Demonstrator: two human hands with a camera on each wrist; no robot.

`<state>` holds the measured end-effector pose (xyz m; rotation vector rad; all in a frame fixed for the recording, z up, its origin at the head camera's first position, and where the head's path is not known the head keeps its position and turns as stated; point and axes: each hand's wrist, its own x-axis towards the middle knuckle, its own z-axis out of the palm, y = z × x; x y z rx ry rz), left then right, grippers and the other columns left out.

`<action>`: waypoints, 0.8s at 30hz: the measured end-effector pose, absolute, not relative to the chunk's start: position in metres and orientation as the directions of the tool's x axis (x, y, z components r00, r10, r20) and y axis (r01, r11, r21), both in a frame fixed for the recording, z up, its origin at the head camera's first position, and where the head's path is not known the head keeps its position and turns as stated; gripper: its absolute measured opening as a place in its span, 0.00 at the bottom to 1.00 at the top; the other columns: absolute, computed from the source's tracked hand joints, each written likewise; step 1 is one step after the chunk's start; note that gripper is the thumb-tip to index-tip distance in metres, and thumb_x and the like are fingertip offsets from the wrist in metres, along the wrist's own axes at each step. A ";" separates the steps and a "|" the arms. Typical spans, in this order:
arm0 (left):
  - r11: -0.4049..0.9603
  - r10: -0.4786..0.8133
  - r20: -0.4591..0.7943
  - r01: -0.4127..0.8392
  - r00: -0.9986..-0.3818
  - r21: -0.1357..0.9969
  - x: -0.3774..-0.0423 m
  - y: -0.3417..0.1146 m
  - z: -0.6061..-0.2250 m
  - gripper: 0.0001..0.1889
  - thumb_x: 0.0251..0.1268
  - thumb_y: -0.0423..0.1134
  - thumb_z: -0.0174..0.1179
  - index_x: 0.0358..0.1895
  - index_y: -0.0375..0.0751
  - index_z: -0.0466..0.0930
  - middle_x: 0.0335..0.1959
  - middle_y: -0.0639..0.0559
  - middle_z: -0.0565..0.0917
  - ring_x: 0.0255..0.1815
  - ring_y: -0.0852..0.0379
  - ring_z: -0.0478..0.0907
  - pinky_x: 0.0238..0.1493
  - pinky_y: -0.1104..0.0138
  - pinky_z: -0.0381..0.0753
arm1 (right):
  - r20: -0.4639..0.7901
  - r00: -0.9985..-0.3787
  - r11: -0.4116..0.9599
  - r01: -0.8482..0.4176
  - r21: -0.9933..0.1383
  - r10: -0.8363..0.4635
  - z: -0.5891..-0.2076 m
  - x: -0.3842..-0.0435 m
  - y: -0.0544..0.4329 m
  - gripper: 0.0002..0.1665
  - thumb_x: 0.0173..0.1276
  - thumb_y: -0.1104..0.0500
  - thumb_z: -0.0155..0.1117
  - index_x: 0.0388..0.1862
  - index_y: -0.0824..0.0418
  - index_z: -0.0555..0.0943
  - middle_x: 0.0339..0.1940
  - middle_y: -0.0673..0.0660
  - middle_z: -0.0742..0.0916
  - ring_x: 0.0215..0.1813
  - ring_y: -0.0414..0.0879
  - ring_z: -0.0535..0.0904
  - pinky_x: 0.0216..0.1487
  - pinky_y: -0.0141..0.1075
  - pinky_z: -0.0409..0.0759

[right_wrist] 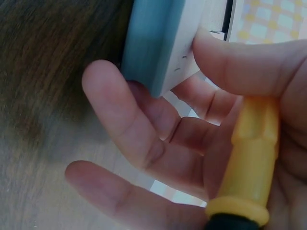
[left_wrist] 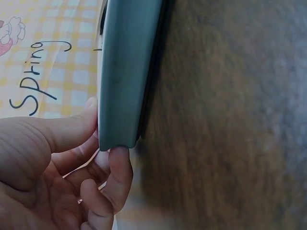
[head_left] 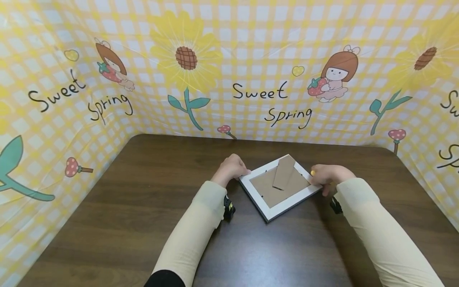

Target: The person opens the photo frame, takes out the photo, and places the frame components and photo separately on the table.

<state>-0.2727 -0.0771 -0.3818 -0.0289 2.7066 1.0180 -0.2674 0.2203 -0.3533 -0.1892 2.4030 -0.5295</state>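
Observation:
A picture frame (head_left: 259,199) lies back side up, turned cornerwise between my hands. Its back has a white border, a brown backing board (head_left: 263,185) and a brown easel stand (head_left: 285,173) in the middle. At the left corner my left hand (head_left: 232,166) pinches it, thumb on the white back and fingers under the blue-green side (left_wrist: 127,72). My right hand (head_left: 331,174) grips the opposite corner, thumb on top and fingertips beneath. Inside that right hand sits a yellow handle with a black end, like a screwdriver's (right_wrist: 249,167); its far part is hidden.
The dark brown wooden table (head_left: 143,223) extends around the frame. Behind and at both sides hangs a yellow checked cloth (head_left: 251,48) with printed flowers and lettering. Dark wrist devices (head_left: 228,208) sit under the pale sleeves (head_left: 193,223).

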 end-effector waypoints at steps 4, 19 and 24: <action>0.760 0.070 -0.237 -0.102 -0.969 0.642 -0.274 -0.077 -0.381 0.11 0.62 0.43 0.69 0.33 0.37 0.88 0.32 0.47 0.87 0.24 0.57 0.77 0.25 0.70 0.73 | -0.602 -0.750 0.901 0.019 -0.433 -0.274 -0.351 -0.266 0.221 0.07 0.69 0.65 0.49 0.42 0.68 0.67 0.33 0.60 0.74 0.22 0.44 0.81 0.34 0.35 0.79; 0.780 0.052 -0.238 -0.109 -0.970 0.617 -0.279 -0.072 -0.384 0.11 0.62 0.44 0.69 0.33 0.38 0.88 0.34 0.47 0.86 0.28 0.56 0.76 0.29 0.68 0.72 | -0.624 -0.733 0.896 0.043 -0.442 -0.272 -0.355 -0.260 0.223 0.04 0.67 0.64 0.50 0.37 0.65 0.68 0.30 0.59 0.75 0.22 0.42 0.78 0.29 0.32 0.78; 0.789 0.036 -0.239 -0.119 -0.970 0.603 -0.279 -0.071 -0.377 0.11 0.62 0.43 0.69 0.34 0.37 0.87 0.33 0.47 0.85 0.29 0.55 0.77 0.29 0.67 0.73 | -0.635 -0.730 0.890 0.082 -0.449 -0.253 -0.352 -0.260 0.225 0.07 0.74 0.59 0.51 0.37 0.62 0.66 0.29 0.58 0.76 0.23 0.44 0.79 0.29 0.35 0.75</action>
